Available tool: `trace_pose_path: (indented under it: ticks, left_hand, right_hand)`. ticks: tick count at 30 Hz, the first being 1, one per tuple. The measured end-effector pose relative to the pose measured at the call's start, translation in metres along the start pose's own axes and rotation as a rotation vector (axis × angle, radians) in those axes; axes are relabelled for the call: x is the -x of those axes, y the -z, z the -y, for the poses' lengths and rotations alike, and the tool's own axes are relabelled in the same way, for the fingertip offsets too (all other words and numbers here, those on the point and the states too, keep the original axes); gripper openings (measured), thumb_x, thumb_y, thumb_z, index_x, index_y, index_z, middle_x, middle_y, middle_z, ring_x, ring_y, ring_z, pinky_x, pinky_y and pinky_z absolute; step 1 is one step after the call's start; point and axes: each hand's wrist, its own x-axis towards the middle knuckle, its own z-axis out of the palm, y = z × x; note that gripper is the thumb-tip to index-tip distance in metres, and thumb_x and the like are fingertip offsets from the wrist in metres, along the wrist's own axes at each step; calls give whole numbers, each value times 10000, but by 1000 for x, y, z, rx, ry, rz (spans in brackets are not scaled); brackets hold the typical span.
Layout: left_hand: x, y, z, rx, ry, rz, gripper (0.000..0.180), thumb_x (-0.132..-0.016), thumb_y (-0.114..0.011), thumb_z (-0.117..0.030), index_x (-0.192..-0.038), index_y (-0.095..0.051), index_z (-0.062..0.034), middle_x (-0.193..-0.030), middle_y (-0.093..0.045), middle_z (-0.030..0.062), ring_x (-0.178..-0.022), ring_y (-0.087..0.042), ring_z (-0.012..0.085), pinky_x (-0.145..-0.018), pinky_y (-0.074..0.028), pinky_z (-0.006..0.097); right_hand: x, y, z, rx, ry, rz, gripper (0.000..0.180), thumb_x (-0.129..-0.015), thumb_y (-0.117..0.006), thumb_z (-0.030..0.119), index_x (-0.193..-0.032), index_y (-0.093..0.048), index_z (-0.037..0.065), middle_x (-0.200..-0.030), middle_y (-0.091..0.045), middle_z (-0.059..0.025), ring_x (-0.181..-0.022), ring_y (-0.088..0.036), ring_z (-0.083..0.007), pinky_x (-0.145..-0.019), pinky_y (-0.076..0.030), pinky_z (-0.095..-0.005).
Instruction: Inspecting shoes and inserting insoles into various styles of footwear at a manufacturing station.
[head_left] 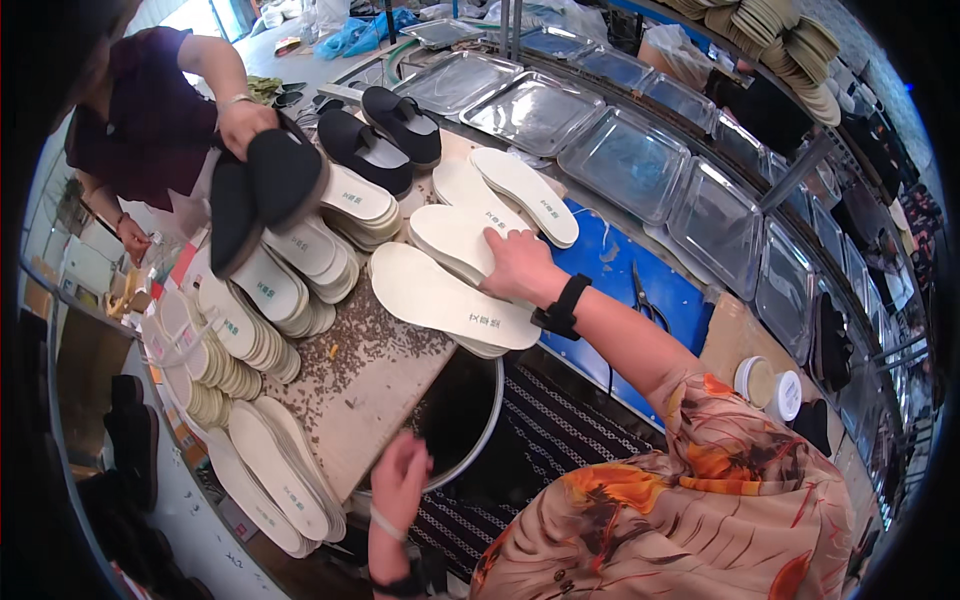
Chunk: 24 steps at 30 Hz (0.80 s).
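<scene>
My right hand (520, 265) reaches across the workbench and grips the heel part of a cream insole (445, 232), its fingers bent over the edge. Directly in front of it lies a second stack of cream insoles (450, 297) with small green print, close to my wrist. More loose cream insoles (525, 195) lie just beyond the hand. My left hand (402, 475) hovers by the bench's near edge, beside a dark round tub (485, 430). Its fingers are curled in, and nothing shows in them.
At the upper left a co-worker's hand (245, 122) holds black slippers (285, 175) over rows of stacked insoles (235, 320). Two black slippers (365, 150) sit behind. Scissors (648, 300) lie on a blue board (600, 265). Metal trays (625, 160) line the rack; white-lidded jars (785, 395) stand right.
</scene>
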Motion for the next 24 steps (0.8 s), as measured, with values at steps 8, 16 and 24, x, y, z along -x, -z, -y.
trace_pose_path:
  ticks: [8, 16, 24]
  left_hand:
    - [-187, -73, -29, -661, -627, -356, 509, -794, -574, -186, -1184, -399, 90, -1220, -428, 274, -1091, -415, 443, -987, -275, 434]
    - [-129, -31, -46, -1, -112, -76, 555, -901, -487, -310, -1315, -308, 14, -1275, -421, 214, -1155, -442, 325, -965, -346, 389]
    - [-155, -31, -66, 524, -153, -173, 514, -894, -542, -241, -1288, -320, 3, -1142, -518, 96, -981, -526, 138, -762, -446, 276]
  right_hand:
    - [-15, 5, 6, -15, -24, 162, 740, -650, -673, 399, -1250, -423, 46, -1067, -524, -237, -951, -561, -363, -824, -455, -407]
    - [-66, 82, -28, -306, 439, -237, 258, -783, -571, 136, -1029, -599, 64, -901, -615, -139, -810, -606, -281, -694, -479, -357]
    - [-143, 80, 59, 515, 1296, -248, 238, -768, -524, 105, -1004, -535, 78, -826, -505, -57, -838, -558, -212, -667, -465, -326]
